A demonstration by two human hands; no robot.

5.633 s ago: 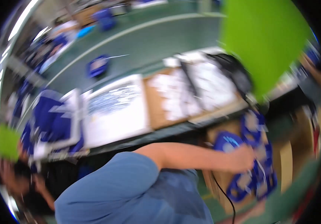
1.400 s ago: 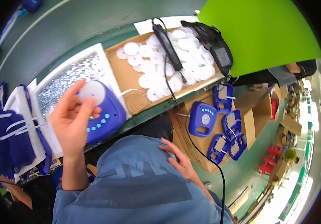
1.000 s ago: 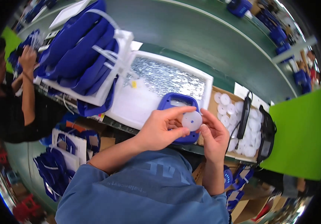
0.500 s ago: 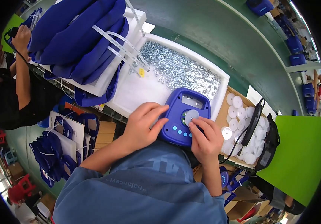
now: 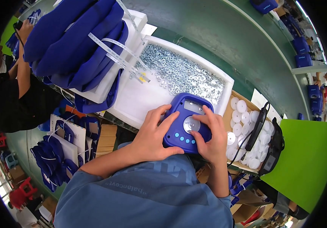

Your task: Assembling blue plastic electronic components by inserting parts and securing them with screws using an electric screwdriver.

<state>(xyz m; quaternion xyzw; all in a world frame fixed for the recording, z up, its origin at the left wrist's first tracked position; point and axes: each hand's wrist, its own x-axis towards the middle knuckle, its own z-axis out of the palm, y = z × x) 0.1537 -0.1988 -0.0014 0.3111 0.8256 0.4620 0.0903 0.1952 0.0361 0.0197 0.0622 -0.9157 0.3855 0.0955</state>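
Note:
A blue plastic casing (image 5: 179, 122) with a rectangular window and a row of light blue buttons (image 5: 182, 138) rests in front of me, tilted at the front edge of the white tray. My left hand (image 5: 152, 133) grips its left side, fingers on the face and thumb along the near edge. A pale round disc (image 5: 191, 124) lies flat in the round recess at the casing's middle. My right hand (image 5: 213, 133) is curled over the casing's right side, its thumb and fingertips at the disc's edge.
The white tray (image 5: 129, 102) holds many small metal nuts or washers (image 5: 178, 70). To the right, a cardboard box (image 5: 233, 97) contains white discs, with a black corded tool (image 5: 260, 125) over it. Blue casings (image 5: 76, 41) are stacked at left. Another person (image 5: 23, 83) works at far left.
The disc has gone from tilted in my right fingers to flat in the recess. My right fingers have spread around it, and my left thumb has shifted down to the casing's near edge.

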